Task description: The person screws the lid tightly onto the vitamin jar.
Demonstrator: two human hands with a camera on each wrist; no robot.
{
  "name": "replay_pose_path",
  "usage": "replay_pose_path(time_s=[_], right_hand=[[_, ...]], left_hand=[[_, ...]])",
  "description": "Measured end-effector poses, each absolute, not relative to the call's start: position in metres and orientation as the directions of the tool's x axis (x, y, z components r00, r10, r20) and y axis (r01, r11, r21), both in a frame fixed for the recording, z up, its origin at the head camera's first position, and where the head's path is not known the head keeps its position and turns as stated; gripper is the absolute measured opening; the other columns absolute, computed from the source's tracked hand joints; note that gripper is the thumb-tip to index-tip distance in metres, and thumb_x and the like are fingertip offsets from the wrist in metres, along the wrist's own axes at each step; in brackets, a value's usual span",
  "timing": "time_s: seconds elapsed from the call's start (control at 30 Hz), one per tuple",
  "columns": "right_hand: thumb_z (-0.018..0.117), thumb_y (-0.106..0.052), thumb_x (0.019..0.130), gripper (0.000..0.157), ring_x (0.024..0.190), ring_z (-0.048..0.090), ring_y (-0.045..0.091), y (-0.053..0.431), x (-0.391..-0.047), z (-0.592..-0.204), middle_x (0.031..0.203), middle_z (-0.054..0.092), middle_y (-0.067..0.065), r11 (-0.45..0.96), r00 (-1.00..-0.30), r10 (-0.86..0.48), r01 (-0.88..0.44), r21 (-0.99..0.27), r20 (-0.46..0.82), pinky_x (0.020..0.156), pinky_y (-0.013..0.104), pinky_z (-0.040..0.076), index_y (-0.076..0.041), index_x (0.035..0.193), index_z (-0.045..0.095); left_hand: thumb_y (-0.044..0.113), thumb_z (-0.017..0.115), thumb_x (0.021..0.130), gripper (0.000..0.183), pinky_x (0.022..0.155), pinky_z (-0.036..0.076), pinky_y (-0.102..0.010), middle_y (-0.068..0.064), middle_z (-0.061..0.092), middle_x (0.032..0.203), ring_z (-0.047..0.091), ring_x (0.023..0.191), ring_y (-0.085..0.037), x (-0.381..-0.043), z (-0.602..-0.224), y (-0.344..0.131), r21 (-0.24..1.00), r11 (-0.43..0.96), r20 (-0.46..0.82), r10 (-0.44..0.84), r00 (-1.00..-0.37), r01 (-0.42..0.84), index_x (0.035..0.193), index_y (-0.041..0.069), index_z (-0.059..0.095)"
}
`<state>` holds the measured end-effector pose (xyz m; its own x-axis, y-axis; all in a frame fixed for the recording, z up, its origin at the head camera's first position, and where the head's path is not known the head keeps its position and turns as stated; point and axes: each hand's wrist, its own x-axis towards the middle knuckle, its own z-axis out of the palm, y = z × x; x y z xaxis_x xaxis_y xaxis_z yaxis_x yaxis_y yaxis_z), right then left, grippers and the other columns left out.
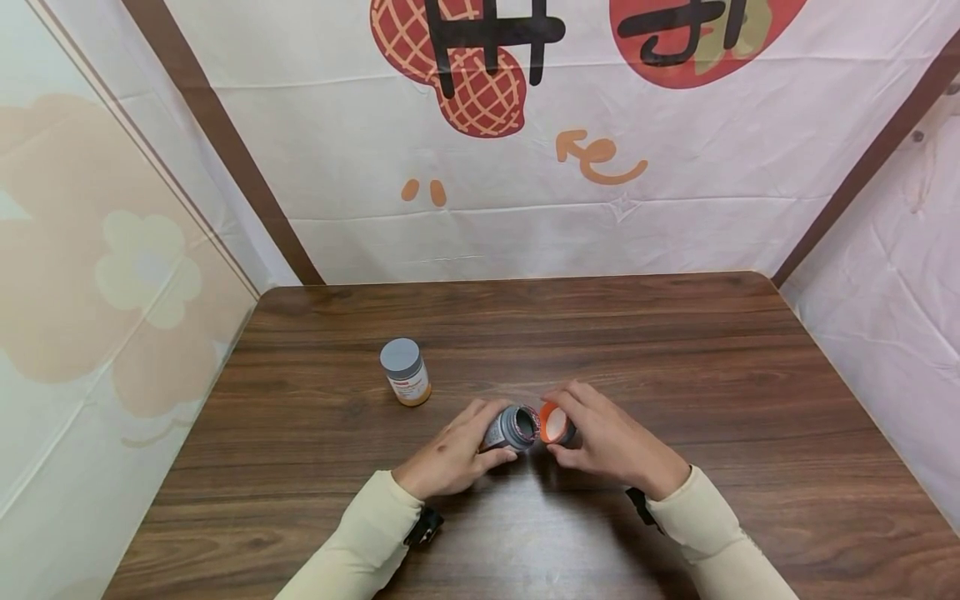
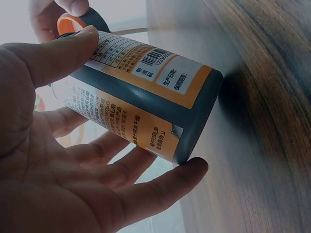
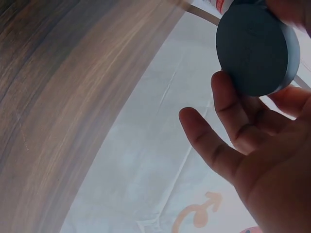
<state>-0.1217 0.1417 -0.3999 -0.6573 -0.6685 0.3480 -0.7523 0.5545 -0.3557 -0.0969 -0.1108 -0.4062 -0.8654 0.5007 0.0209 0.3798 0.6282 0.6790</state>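
Observation:
My left hand (image 1: 453,454) grips a dark grey supplement bottle (image 2: 131,92) with an orange and white label, thumb on one side and fingers on the other. The bottle is tilted, its uncapped mouth turned to the right. Facing that mouth is a grey lid (image 3: 255,51) with an orange lining and a pale round inside, pinched at its rim by my right hand (image 1: 611,437). Lid and bottle are close together in the head view; whether they touch I cannot tell. The bottle's contents are too dark to make out.
A second jar (image 1: 406,372), with its grey lid on, stands upright to the left and farther back on the brown wooden table (image 1: 637,333). Printed cloth walls (image 1: 525,233) enclose the table's back and sides.

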Motion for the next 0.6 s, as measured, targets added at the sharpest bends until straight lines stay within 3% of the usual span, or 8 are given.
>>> replay_pose_path(time_s=[0.33,0.6], right_hand=[[0.081,-0.014,0.082,0.055,0.087,0.057,0.011,0.1405,-0.1179,-0.3960,0.119,0.054,0.005,0.509,-0.664,-0.688,-0.730,-0.457,0.293,0.072,0.029,0.052,-0.005,0.130,0.055],[0.084,-0.012,0.081,0.058,0.097,0.061,0.017,0.1370,-0.1167,-0.3949,0.121,0.058,0.007,0.472,-0.636,-0.696,-0.755,-0.454,0.334,0.079,0.034,0.054,-0.003,0.130,0.054]], left_hand=[[0.024,0.072,0.093,0.053,0.086,0.047,-0.038,-0.003,0.052,0.117,0.052,0.102,-0.017,-0.0964,-0.4078,-0.1105,0.679,0.624,0.032,0.500,-0.865,0.386,0.140,0.016,0.049],[0.025,0.074,0.092,0.053,0.085,0.045,-0.038,-0.004,0.053,0.118,0.050,0.101,-0.017,-0.0951,-0.4095,-0.1086,0.699,0.614,0.033,0.485,-0.874,0.367,0.139,0.017,0.050]])
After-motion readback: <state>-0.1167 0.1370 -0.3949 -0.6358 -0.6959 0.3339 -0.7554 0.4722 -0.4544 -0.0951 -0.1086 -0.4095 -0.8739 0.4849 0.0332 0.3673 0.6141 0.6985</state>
